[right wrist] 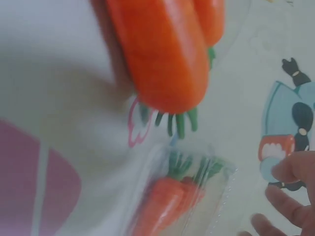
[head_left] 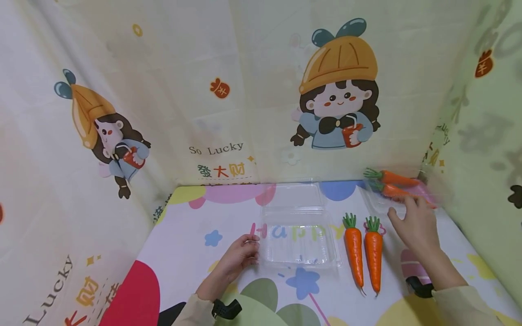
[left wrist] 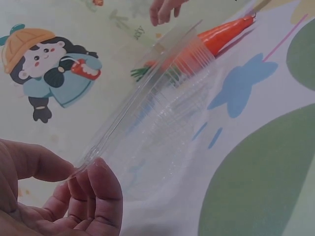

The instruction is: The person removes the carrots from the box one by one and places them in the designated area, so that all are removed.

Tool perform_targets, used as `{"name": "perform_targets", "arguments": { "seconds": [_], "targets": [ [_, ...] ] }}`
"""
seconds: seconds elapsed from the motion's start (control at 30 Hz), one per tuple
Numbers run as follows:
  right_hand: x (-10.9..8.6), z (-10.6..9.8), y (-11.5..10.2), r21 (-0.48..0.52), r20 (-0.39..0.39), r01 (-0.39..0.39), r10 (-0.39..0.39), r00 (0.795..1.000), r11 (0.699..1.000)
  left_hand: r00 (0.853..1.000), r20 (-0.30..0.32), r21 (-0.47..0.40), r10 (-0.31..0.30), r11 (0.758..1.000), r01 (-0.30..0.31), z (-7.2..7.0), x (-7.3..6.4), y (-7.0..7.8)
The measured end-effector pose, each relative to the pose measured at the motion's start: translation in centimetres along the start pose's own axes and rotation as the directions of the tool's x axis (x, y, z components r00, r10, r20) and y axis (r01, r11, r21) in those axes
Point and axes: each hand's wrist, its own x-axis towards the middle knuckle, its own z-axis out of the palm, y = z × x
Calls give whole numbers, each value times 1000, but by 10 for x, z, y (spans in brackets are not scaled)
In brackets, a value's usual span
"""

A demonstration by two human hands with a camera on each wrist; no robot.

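My left hand (head_left: 239,254) pinches the left edge of a clear plastic clamshell box (head_left: 266,260) between thumb and fingers. The box lies opened flat on the table, its lid (head_left: 291,195) folded back. In the left wrist view the grip on the rim of the box (left wrist: 113,125) shows closely. To its right two orange carrots (head_left: 354,253) with green tops lie side by side. At the back right, carrots (head_left: 401,178) sit inside a second clear box (head_left: 373,203). My right hand (head_left: 418,224) hovers at that box's front with fingers spread, holding nothing; contact cannot be told.
A patterned cloth covers the table (head_left: 195,253). Cloth walls (head_left: 261,90) with cartoon figures rise behind and at both sides, the right wall (head_left: 481,149) close to the second box.
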Motion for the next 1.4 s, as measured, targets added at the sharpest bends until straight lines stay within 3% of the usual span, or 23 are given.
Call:
{"name": "perform_targets", "arguments": {
  "seconds": [0.13, 0.4, 0.93, 1.2, 1.4],
  "targets": [
    [6, 1, 5, -34, -3, 29, -29, 1000, 999, 1000, -5, 4, -2, 1000, 2, -1, -1, 0],
    [9, 5, 15, -74, 142, 35, -24, 990, 997, 1000, -19, -5, -3, 1000, 3, -3, -3, 0],
    [12, 14, 27, -87, 195, 63, -45, 980, 994, 998, -55, -21, -22, 1000, 21, -11, -9, -2],
    [16, 14, 27, -63, 179, 127, -114, 977, 990, 998, -60, -42, -9, 999, 7, -17, -13, -1],
    [19, 17, 26, -39, 173, 228, -219, 960, 973, 996, -85, -61, -13, 998, 8, -21, -15, 1]
  ]
}}
